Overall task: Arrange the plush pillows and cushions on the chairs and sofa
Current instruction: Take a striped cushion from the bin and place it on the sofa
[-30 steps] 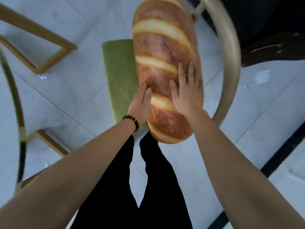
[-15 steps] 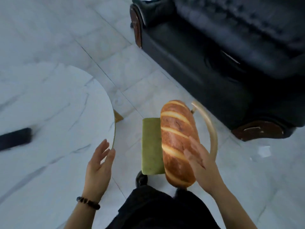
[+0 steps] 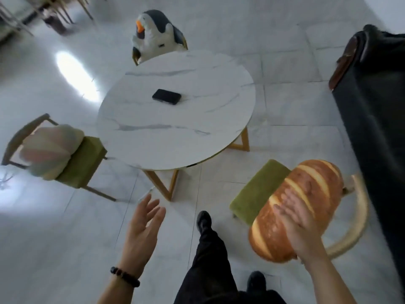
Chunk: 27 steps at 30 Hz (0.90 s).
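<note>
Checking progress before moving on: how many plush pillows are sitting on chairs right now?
3. The bread pillow on the near right chair, under the right hand; the pastel pillow on the left chair; the penguin plush on the far chair. The sofa seat is mostly out of view.

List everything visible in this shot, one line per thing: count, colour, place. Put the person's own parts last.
bread pillow: 1, brown with cream stripes, on the right chair
pastel cushion: 1, pink, green and cream, on the left chair
penguin plush: 1, grey and white, orange beak, on the far chair
chairs: 3, green seats, wooden frames, around the table
round table: 1, white marble top, centre
phone: 1, black, on the table
sofa: 1, black, right edge
left hand: open, empty, beaded bracelet at wrist
right hand: flat on the bread pillow
legs: black trousers, dark shoes
</note>
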Motion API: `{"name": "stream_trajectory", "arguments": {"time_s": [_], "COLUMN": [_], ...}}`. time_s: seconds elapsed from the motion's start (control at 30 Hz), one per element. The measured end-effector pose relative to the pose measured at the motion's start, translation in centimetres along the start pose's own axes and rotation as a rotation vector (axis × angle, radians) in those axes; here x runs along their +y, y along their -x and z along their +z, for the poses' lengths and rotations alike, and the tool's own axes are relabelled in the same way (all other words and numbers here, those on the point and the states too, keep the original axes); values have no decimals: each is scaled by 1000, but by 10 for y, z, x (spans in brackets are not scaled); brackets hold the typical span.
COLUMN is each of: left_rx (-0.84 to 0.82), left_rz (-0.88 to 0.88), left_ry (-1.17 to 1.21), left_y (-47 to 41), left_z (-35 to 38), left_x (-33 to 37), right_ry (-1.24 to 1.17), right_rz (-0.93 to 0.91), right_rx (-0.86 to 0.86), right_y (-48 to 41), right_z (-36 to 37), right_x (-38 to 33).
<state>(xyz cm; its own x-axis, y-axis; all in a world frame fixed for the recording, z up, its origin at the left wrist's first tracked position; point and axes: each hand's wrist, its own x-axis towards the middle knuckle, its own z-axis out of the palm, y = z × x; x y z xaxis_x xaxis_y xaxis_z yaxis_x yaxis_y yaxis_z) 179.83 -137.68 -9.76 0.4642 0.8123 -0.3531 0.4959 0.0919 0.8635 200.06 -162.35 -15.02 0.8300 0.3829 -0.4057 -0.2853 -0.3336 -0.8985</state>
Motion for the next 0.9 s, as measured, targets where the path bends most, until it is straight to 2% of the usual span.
{"name": "stream_trajectory", "arguments": {"time_s": [0.23,0.47,0.57,0.73,0.9], "left_rx": [484,905,1052,1175,1213], "left_rz": [-92,-229,-266,-274,-257], "left_ry": [301,535,612,615,630], "left_y": [99,177,194,202,161], "left_z": [-143,-276,-339,-444,-545], "left_x": [-73,-188,-227,-264,-298], "right_ry": [168,376,428,489,483], "right_rz": [-157,-259,-311,-368,-364], "right_rx": [-452,-884,-1019,-1160,-1231], "right_y": [35,116,160,225,252], "right_z": [137,351,446,578,697], "right_x": [-43,-49,-45,-53,-49]}}
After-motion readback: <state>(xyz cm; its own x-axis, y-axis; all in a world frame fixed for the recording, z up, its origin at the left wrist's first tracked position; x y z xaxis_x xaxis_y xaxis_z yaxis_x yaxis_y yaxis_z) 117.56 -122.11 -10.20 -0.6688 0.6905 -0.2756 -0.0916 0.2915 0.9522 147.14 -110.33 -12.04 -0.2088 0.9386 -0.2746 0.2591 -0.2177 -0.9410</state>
